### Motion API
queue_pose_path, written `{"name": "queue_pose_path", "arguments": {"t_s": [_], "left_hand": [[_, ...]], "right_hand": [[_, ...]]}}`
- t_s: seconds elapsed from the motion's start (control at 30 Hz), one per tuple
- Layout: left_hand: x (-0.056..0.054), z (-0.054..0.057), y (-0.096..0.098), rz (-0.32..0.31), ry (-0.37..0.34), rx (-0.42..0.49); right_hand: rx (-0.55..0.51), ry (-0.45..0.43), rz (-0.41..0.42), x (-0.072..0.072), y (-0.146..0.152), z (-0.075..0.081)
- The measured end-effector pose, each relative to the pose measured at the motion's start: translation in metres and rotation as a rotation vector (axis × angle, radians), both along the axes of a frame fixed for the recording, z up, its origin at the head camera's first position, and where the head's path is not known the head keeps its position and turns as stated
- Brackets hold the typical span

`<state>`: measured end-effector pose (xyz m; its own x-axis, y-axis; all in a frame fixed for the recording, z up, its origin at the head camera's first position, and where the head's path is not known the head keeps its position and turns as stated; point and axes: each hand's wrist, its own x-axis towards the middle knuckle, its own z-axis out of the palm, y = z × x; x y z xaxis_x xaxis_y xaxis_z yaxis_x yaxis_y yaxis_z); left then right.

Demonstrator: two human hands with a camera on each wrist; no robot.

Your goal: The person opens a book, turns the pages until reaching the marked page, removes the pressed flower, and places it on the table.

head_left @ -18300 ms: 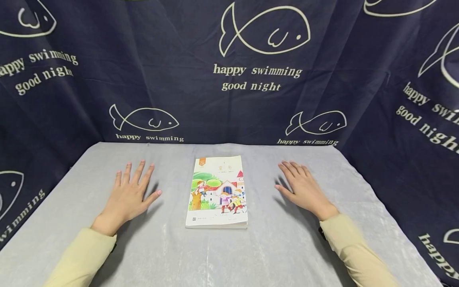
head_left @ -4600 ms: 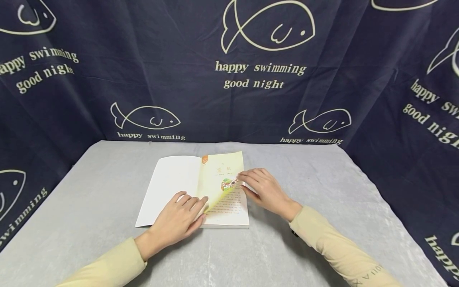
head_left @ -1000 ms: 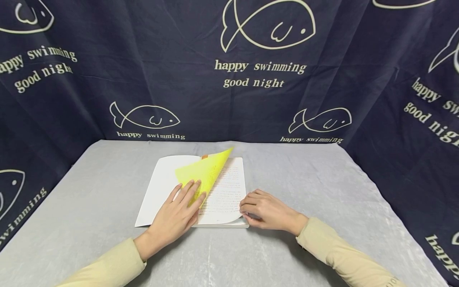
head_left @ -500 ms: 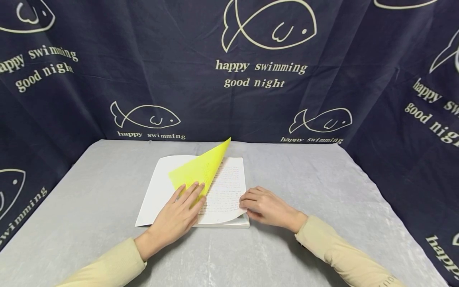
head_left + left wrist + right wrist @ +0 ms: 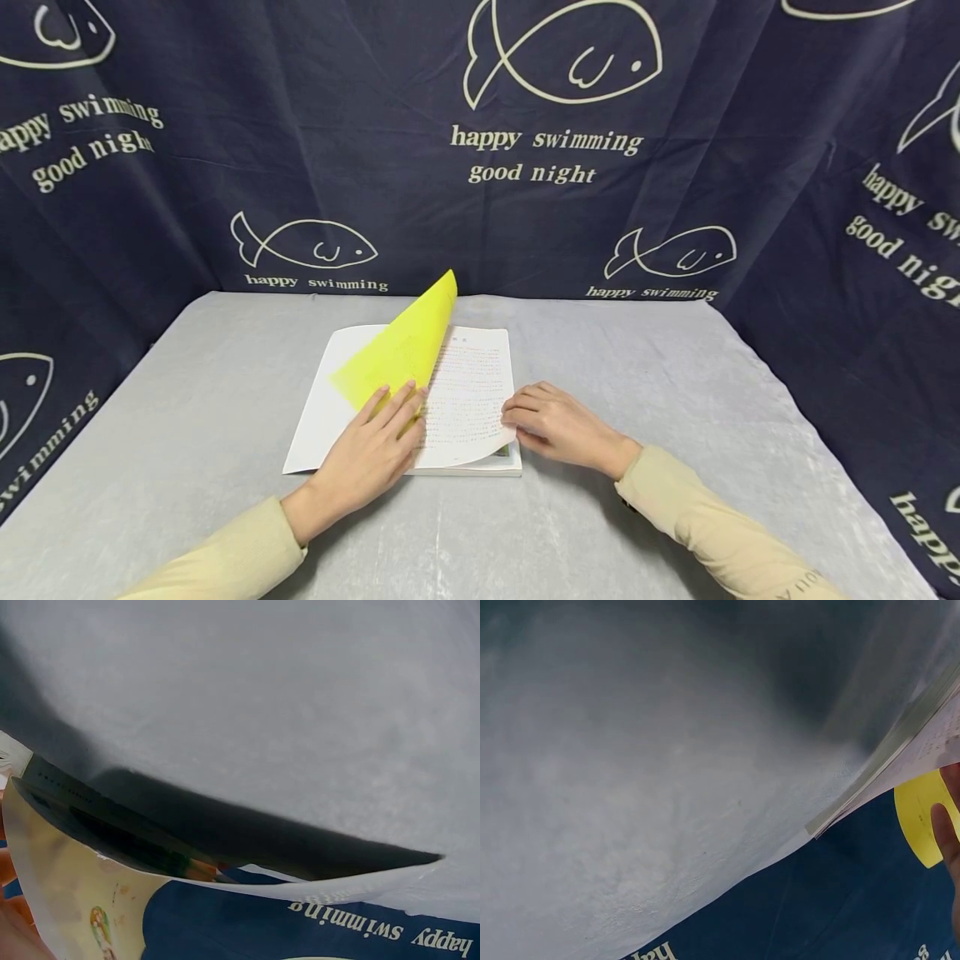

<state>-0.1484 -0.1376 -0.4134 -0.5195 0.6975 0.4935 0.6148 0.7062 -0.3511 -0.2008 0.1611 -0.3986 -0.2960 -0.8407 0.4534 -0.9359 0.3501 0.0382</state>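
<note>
An open book (image 5: 315,417) lies in the middle of the table, with its blank white side to the left. A yellow page (image 5: 397,342) stands up off it, leaning left with its tip high. My left hand (image 5: 363,458) rests over the inner side near the spine, fingers extended across the foot of the yellow page. At the right edge, my right hand (image 5: 558,425) pinches a white printed page (image 5: 468,383) whose lower right corner curls up, baring a bit of picture beneath. The right wrist view catches the yellow page (image 5: 922,817) beyond the fingers (image 5: 946,832).
A pale grey cloth (image 5: 600,525) covers the table. Dark blue curtains (image 5: 420,100) with white fish drawings and lettering hang behind and on both sides. In the left wrist view the book's cover edge (image 5: 360,889) bows up off the cloth, throwing a shadow.
Over the last second the yellow page has swung left and its tip has risen. My right hand has shifted slightly up along the edge, the page corner lifting. The left hand has barely moved.
</note>
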Motion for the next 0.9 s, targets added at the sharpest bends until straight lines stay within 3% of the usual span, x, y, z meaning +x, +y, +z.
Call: {"name": "queue_pose_path", "arguments": {"t_s": [0.33,0.67,0.9], "left_hand": [[0.0018,0.0022,0.0022,0.005,0.043,-0.002],[0.0008,0.0002,0.0014,0.006,-0.011,0.042],[0.0001,-0.0034,0.0024,0.024,-0.010,0.078]], "right_hand": [[-0.031,0.003,-0.013,-0.0036,-0.0002,0.0019],[-0.044,-0.010,-0.039,-0.0065,-0.0012,0.0048],[-0.058,-0.022,-0.053,-0.0083,-0.0026,0.0072]]}}
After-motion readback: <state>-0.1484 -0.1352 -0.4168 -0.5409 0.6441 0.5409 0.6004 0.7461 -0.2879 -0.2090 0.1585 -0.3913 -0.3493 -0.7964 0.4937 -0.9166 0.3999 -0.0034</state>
